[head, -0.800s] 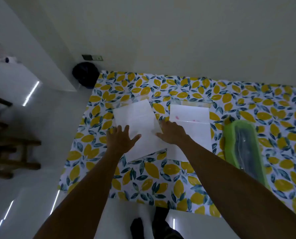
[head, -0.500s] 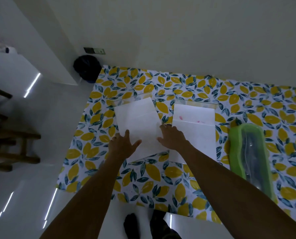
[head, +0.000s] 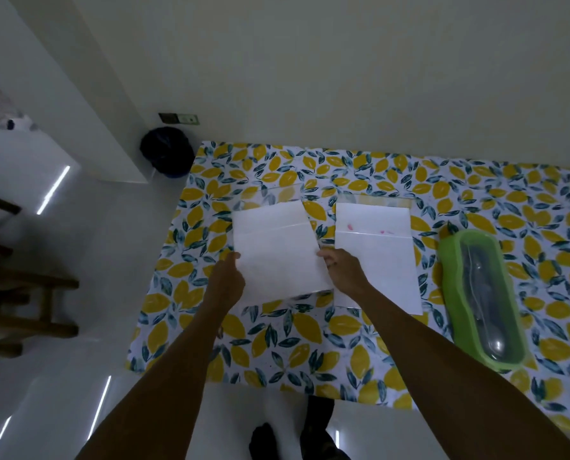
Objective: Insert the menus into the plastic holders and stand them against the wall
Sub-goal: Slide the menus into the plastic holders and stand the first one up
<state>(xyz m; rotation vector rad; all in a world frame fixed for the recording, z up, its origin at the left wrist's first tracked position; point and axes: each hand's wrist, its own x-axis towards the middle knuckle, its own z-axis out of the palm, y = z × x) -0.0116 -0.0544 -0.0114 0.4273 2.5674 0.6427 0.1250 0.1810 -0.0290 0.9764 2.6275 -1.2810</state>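
Two white menu sheets lie on a table covered with a lemon-print cloth (head: pixel 277 353), each partly inside a clear plastic holder. The left menu (head: pixel 277 250) is tilted slightly, with the top of its clear holder (head: pixel 273 194) showing beyond it. My left hand (head: pixel 228 277) pinches its left edge and my right hand (head: pixel 343 270) grips its right edge. The right menu (head: pixel 379 260) lies flat beside it, with faint pink marks near the top, in its own clear holder (head: pixel 376 201). The wall (head: pixel 343 78) rises behind the table.
A green plastic case (head: pixel 482 297) with a clear lid and cutlery inside lies to the right of the menus. A dark round bin (head: pixel 167 151) stands on the floor at the table's far left corner. Wooden furniture (head: pixel 14 293) stands at left. My feet (head: pixel 293 436) show below.
Both hands have moved from lying flat on the left menu to gripping its left and right edges. The menu now lies straighter than before.
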